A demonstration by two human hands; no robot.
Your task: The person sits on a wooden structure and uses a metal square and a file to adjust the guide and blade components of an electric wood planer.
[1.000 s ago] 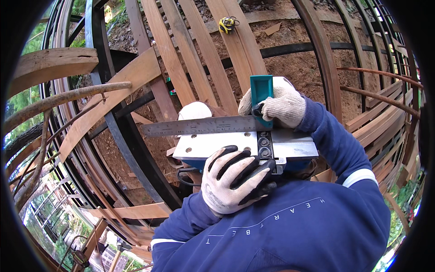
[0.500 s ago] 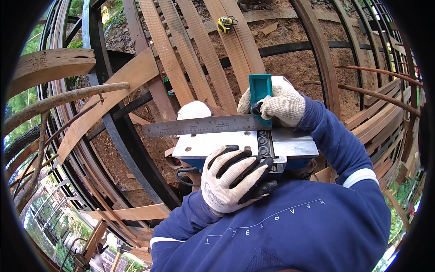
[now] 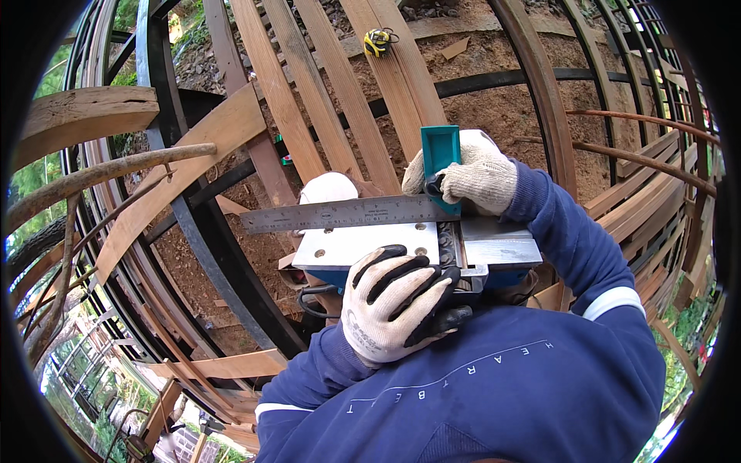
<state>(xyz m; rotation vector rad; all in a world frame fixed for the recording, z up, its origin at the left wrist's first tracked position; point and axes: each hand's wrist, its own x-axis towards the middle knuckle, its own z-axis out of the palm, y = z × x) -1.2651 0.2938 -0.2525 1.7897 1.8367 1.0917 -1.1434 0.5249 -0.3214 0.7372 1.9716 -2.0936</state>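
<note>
Square [image 3: 370, 211] with teal handle [image 3: 440, 147] is clamped by fingers of the right hand [image 3: 480, 177]; the left hand [image 3: 392, 309], fingers slightly apart, is placed over the planer [image 3: 363, 243].

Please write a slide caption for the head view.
Gloved right hand holds a teal-handled metal square along a planer's metal plate, gloved left hand at its near edge.

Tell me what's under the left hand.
The left hand covers part of the near edge of the silver plate; more plate shows beyond the fingertips. Whatever lies beneath the palm is hidden, so I can't tell what it touches.
</note>
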